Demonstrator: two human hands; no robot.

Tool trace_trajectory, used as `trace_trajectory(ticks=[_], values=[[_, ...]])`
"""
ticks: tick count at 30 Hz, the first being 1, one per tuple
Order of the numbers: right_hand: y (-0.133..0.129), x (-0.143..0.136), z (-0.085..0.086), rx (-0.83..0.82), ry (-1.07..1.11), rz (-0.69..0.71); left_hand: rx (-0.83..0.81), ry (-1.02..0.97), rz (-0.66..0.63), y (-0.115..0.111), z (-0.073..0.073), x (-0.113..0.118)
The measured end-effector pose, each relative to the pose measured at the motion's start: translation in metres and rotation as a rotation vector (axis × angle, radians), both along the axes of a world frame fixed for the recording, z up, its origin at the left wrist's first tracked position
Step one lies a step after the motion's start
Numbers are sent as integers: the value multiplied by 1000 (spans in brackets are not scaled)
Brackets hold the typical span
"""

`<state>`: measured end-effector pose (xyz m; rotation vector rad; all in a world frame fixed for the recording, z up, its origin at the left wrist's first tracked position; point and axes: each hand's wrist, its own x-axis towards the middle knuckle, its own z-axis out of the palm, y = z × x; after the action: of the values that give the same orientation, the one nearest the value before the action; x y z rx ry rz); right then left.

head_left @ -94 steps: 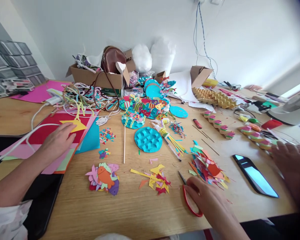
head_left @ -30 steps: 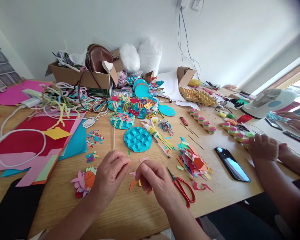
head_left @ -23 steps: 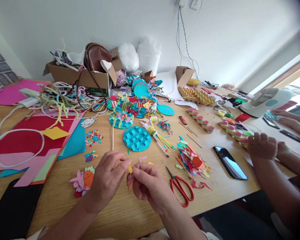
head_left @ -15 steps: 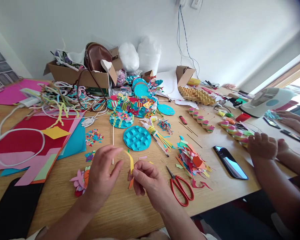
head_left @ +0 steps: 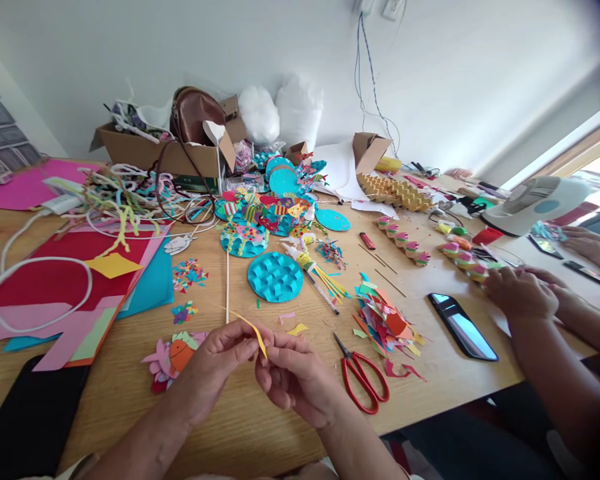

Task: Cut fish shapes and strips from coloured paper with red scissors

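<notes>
Yellow paper strip [head_left: 259, 336] held just above the desk [head_left: 260, 437], close in front of the wearer. Its lower end is pinched between thumb and fingertips of the right hand [head_left: 300, 375]; that grip is closed down on the paper, the other fingers being curled beneath. From the pinch, the strip is bent up and leftward in a shallow curve, across the fingers of the left hand [head_left: 226, 359], its thin tip left free beyond them. The left grip is nearly closed, thumb drawn close to the forefinger; whether the paper is clasped there or only touched cannot be told. The two hands are brought together at the fingertips.

Beyond the strip, a blue disc [head_left: 275, 277] covered with raised paper curls is laid flat, a wooden stick [head_left: 227, 283] to its left. A small yellow scrap [head_left: 297, 329] is seen on the desk just past the right hand. Red-handled scissors [head_left: 349, 364] are laid to the right of that hand, blades slightly parted, below a mixed heap of paper offcuts [head_left: 387, 317]. Paper fish [head_left: 181, 356] are piled beside the left hand, partly hidden by it. Farther right, a smartphone [head_left: 463, 327] is placed near a co-worker's hands [head_left: 523, 297].
</notes>
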<state>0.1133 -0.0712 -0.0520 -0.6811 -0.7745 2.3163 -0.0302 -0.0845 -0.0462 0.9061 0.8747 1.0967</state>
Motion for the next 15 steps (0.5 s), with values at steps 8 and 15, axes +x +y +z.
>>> trace_trajectory(ticks=[8,15], values=[[0,-1,-2,154,-206,-71,-48,95,174,3,-1,0],[-1,-8,-3,389,-466,-186,14,328,147,4,-3,3]])
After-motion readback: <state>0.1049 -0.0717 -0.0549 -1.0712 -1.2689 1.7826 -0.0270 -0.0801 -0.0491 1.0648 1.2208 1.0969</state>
